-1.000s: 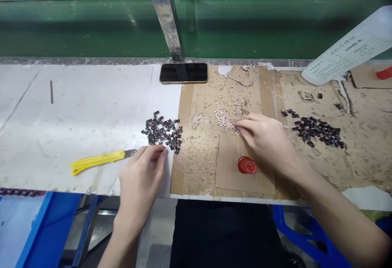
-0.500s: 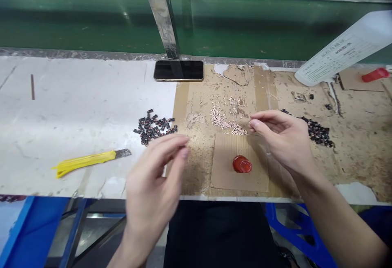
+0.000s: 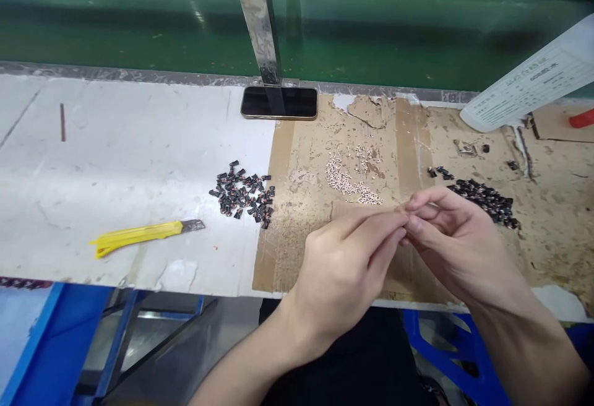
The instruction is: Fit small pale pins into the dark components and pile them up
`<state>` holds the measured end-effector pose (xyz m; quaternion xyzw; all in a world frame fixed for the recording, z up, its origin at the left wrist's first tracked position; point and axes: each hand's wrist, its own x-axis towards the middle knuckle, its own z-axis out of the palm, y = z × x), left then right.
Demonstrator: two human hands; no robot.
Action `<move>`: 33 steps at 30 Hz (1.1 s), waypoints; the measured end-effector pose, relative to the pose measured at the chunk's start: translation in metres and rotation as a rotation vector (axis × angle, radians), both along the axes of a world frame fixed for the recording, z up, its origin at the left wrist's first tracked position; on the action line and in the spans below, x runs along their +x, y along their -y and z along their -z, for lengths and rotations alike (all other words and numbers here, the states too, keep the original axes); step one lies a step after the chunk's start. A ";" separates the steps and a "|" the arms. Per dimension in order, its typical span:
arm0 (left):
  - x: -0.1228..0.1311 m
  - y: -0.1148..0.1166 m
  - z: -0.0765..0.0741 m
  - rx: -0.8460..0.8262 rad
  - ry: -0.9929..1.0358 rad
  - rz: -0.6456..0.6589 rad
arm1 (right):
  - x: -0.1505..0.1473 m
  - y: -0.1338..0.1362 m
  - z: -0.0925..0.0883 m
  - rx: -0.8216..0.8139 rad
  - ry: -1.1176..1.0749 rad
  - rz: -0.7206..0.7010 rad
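My left hand (image 3: 348, 263) and my right hand (image 3: 457, 239) meet fingertip to fingertip over the cardboard. Both are pinched closed; whatever sits between the fingertips is too small and covered to make out. Just beyond them lies a curved spread of tiny copper-coloured pieces (image 3: 346, 178). A pile of small black parts (image 3: 485, 202) is close to my right hand's knuckles. Another pile of small black parts with coppery ends (image 3: 244, 192) rests to the left, on the white surface. My left hand and forearm hide the red blob on the small cardboard square.
A yellow utility knife (image 3: 143, 237) lies at left, its blade exposed. At the back, a phone (image 3: 279, 103) lies by a metal post (image 3: 257, 22). On the right, a white bottle (image 3: 529, 81) leans near a red cap-like object (image 3: 582, 119). A blue stool (image 3: 445, 347) is below.
My left hand has moved right from beside the left black pile to meet my right hand, now covering the red blob. The whole view has shifted slightly.
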<state>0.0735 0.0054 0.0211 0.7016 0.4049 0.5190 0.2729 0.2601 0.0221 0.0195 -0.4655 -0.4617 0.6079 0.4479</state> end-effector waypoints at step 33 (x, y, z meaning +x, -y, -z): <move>-0.025 0.053 0.020 -0.452 0.142 -0.058 | 0.003 0.072 0.010 0.412 0.876 0.032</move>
